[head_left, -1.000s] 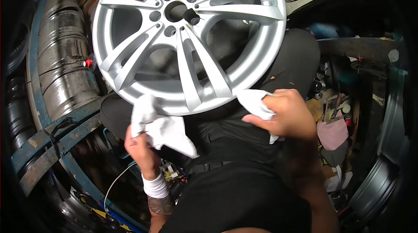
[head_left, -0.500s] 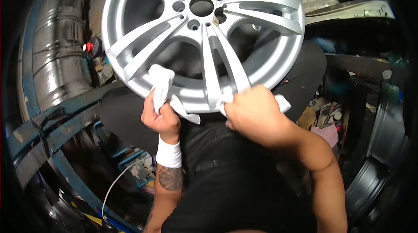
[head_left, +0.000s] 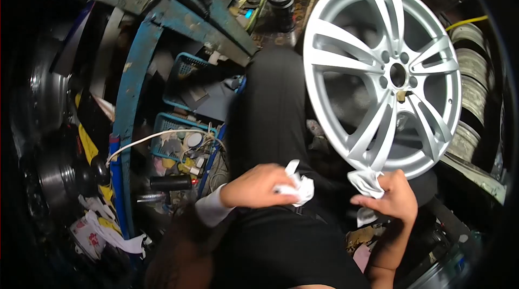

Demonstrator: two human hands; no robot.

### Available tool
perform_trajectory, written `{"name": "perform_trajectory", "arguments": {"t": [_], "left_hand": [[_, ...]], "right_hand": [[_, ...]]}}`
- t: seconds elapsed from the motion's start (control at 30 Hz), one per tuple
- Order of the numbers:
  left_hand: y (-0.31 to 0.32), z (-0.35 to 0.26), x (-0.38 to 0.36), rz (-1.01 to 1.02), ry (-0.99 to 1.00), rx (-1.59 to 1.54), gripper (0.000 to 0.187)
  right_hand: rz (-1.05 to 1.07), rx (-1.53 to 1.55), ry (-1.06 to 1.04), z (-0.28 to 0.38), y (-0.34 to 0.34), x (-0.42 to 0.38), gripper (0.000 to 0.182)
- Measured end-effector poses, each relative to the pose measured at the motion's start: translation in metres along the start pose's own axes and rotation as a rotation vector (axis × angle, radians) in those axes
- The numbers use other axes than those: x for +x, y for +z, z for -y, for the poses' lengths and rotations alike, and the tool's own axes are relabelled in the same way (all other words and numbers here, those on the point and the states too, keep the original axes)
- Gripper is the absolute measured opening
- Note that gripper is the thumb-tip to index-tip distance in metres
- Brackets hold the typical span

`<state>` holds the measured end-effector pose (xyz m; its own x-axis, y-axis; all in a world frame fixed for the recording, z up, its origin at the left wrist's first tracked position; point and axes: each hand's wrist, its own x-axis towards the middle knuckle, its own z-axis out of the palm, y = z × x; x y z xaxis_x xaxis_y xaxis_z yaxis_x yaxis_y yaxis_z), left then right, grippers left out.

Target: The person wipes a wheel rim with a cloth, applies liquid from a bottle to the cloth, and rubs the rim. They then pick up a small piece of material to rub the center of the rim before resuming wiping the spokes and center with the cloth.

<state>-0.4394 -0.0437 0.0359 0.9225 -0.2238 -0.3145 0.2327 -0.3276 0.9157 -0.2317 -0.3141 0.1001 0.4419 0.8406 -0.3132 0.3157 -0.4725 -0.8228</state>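
Observation:
A silver alloy wheel [head_left: 319,62] with paired spokes stands tilted at the right, in front of my legs. My left hand [head_left: 259,186] is closed round a crumpled white cloth [head_left: 304,189] over my lap, apart from the wheel. Just below the wheel's lower rim, my right hand [head_left: 396,196] grips another white cloth [head_left: 366,182], part of which hangs beneath the fingers. A small tan piece [head_left: 401,95] shows at one bolt hole near the wheel's hub.
Blue baskets [head_left: 184,57] of small parts lie at the left, beside a blue metal frame [head_left: 130,83]. A dark bottle with a red cap [head_left: 281,5] stands beyond my knee. Ribbed metal drums [head_left: 474,94] are at the far right.
The view has swung left, so the wheel appears farther right. Both hands have come away from the wheel's spokes and rim, each still with white cloth.

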Motion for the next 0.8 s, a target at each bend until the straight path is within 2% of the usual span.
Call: {"name": "perform_trajectory", "arguments": {"t": [0.07,0.13,0.17,0.2,0.23,0.27,0.3,0.33,0.37,0.4,0.47,0.53,0.6,0.7,0.8], "left_hand": [[-0.010,-0.004,-0.025,0.218,-0.213,0.173,0.043],[-0.044,-0.035,-0.019,0.198,-0.222,0.274,0.046],[-0.066,-0.055,-0.009,0.100,-0.228,0.324,0.046],[-0.081,-0.054,-0.002,-0.119,-0.079,0.398,0.043],[-0.102,-0.058,0.013,-0.274,-0.040,0.416,0.035],[-0.121,-0.059,0.035,-0.453,-0.043,0.352,0.026],[-0.144,-0.059,0.065,-0.592,-0.035,0.393,0.022],[-0.172,-0.059,0.101,-0.710,-0.047,0.445,0.026],[-0.194,-0.054,0.140,-0.847,0.086,0.566,0.027],[-0.221,-0.040,0.183,-0.943,0.118,0.744,0.031],[-0.262,-0.011,0.260,-0.877,0.138,1.128,0.032],[-0.294,0.024,0.312,-0.681,0.067,1.422,0.036],[-0.317,0.052,0.341,-0.416,-0.094,1.568,0.035],[-0.329,0.074,0.356,-0.235,-0.443,1.362,0.033],[-0.333,0.092,0.349,-0.193,-0.695,0.943,0.032]], "right_hand": [[-0.159,-0.173,-0.014,-0.007,0.011,0.008,0.046],[-0.259,-0.104,-0.014,-0.001,0.023,0.017,0.045],[-0.297,0.016,-0.030,0.000,0.032,0.018,0.043],[-0.335,0.135,-0.048,-0.002,0.043,0.019,0.040],[-0.371,0.279,-0.096,-0.003,0.052,0.018,0.035],[-0.282,0.298,-0.084,-0.005,0.050,0.013,0.031],[-0.361,0.351,-0.132,0.001,0.054,0.013,0.031],[-0.442,0.400,-0.180,0.008,0.057,0.012,0.031],[-0.376,0.387,-0.187,0.001,0.054,0.003,0.034],[-0.392,0.507,-0.159,0.000,0.056,-0.003,0.035],[-0.425,0.751,-0.116,-0.004,0.062,-0.015,0.037],[-0.481,1.032,-0.079,-0.014,0.074,-0.024,0.042],[-0.528,1.330,0.010,-0.015,0.082,-0.032,0.046],[-0.655,1.590,-0.038,-0.015,0.099,-0.034,0.057],[-0.715,1.848,-0.157,-0.020,0.111,-0.023,0.064]]}}
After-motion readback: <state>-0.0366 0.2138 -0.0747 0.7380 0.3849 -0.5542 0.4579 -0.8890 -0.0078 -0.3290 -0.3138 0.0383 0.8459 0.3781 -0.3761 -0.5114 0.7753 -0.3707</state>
